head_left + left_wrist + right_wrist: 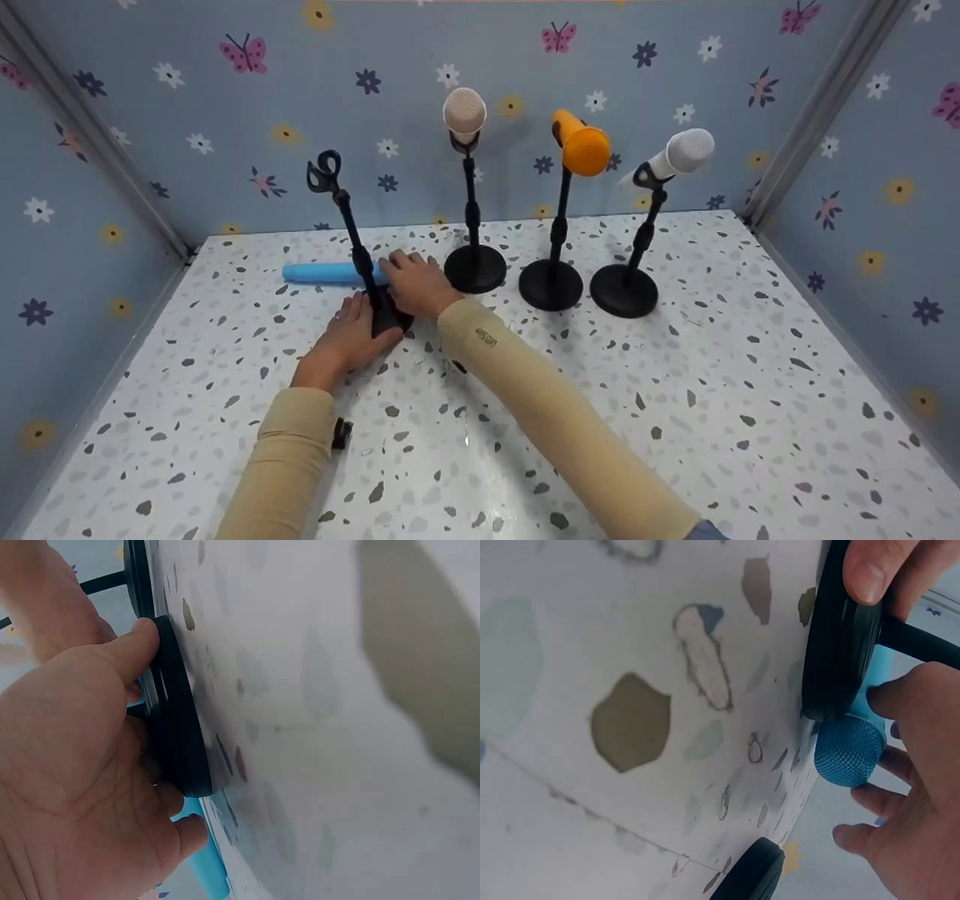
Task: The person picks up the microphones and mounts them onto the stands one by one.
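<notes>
A black desk microphone stand (362, 261) with an open clip on top stands left of centre. My left hand (349, 341) grips its round base (180, 712), thumb on the near edge and fingers at the left side. A blue microphone (322, 273) lies on the table behind that base. My right hand (420, 285) reaches over the microphone's head end, and its fingers curl about the blue mesh head (849, 750) in the right wrist view. In the head view this hand hides the mesh head.
Three more black stands rise to the right, holding a pale beige microphone (465, 112), an orange microphone (585, 150) and a white microphone (686, 152). Patterned walls (390, 60) enclose the speckled table (712, 397) at the back and both sides.
</notes>
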The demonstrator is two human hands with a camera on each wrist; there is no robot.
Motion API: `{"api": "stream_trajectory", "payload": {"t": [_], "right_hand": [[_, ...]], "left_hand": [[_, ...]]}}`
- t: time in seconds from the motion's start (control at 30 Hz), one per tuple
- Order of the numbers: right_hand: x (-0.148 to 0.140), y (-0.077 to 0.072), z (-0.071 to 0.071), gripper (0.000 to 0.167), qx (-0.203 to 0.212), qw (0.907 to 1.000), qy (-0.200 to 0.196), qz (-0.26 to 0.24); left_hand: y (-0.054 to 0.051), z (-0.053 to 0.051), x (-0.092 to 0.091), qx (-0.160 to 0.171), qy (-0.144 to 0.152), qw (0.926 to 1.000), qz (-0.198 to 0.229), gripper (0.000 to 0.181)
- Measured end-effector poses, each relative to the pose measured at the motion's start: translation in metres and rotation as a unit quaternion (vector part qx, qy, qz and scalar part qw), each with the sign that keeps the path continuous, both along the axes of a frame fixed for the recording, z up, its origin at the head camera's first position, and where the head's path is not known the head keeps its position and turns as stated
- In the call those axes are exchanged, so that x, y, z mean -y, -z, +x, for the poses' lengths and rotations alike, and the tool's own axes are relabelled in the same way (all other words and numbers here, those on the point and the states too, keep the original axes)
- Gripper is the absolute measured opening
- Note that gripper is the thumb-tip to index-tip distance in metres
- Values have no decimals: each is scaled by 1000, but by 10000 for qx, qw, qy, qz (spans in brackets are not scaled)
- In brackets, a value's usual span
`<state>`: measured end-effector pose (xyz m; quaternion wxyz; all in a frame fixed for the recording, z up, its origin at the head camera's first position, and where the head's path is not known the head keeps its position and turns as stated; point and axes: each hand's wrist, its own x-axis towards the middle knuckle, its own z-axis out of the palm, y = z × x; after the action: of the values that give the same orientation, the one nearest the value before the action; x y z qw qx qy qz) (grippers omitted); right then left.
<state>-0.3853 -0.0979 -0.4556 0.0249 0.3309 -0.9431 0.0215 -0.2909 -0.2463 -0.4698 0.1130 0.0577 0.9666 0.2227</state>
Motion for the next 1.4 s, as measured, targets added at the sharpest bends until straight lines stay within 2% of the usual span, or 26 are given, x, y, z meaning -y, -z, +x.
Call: {"api": "stream_trajectory", "payload": {"t": [0.17, 0.37, 0.47, 0.77, 0.97, 1.07, 1.17, 1.3, 1.4], "right_hand": [[1, 0, 1, 58, -131, 9988, 480, 16], [-1, -1, 0, 68, 27, 9940, 1092, 80], [-3, -3, -2, 69, 208, 9918, 1260, 23], [-19, -7, -9, 46, 557, 9905, 1122, -561], [-35, -4, -8, 51, 776, 9843, 1077, -1163], [-42, -6, -9, 55, 703, 9783, 918, -1721], [-46, -12, -10, 59, 621, 9674, 664, -2364], [-48, -19, -9, 62, 625, 9459, 285, -3171], [-51, -24, -7, 64, 648, 9241, -76, -3766]], "left_hand": [[0, 0, -1, -51, 9, 10000, 23, 97], [-2, 2, -3, 11, 6, 10000, 3, 96], [-5, 1, -3, 29, -1, 10000, -24, 96], [-9, -2, -1, 32, 23, 9999, -127, 95], [-6, 2, -7, 154, 60, 9998, -68, 94], [-6, 2, -10, 183, 40, 9998, -48, 95], [-7, 1, -8, 210, 29, 9998, -32, 95], [-8, -1, -6, 288, 26, 9996, -55, 97], [-8, -2, -6, 313, -1, 9995, -46, 98]]}}
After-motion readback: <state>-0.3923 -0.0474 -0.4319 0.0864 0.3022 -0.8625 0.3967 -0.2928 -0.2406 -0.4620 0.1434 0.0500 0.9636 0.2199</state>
